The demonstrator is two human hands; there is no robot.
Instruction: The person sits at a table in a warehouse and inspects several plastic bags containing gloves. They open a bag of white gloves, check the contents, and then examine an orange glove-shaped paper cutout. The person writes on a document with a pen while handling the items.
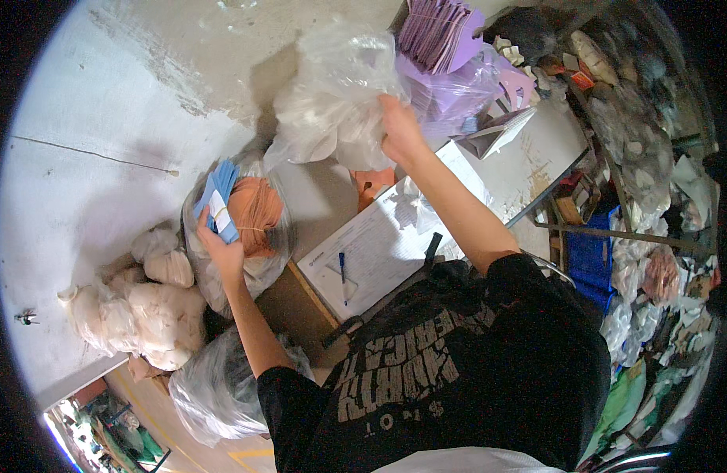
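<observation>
My left hand (221, 246) is closed around a bundle of flat blue pieces (219, 193) with a white band across it. It is beside a clear bag (196, 272) that holds a banded bundle of orange pieces (255, 217). My right hand (400, 130) reaches up to a crumpled clear plastic bag (336, 91) and grips its right side; some fingertips are hidden in the folds. Right of that bag stands a purple plastic bag (450, 91), with a banded stack of purple pieces (433, 35) on top.
Printed sheets (379, 256) lie on the table (548, 150), with a blue pen (342, 268) across them. Filled pale bags (146, 319) and a clear bag (221, 386) crowd the left. A blue crate (590, 256) and shelves of bagged goods (643, 150) line the right.
</observation>
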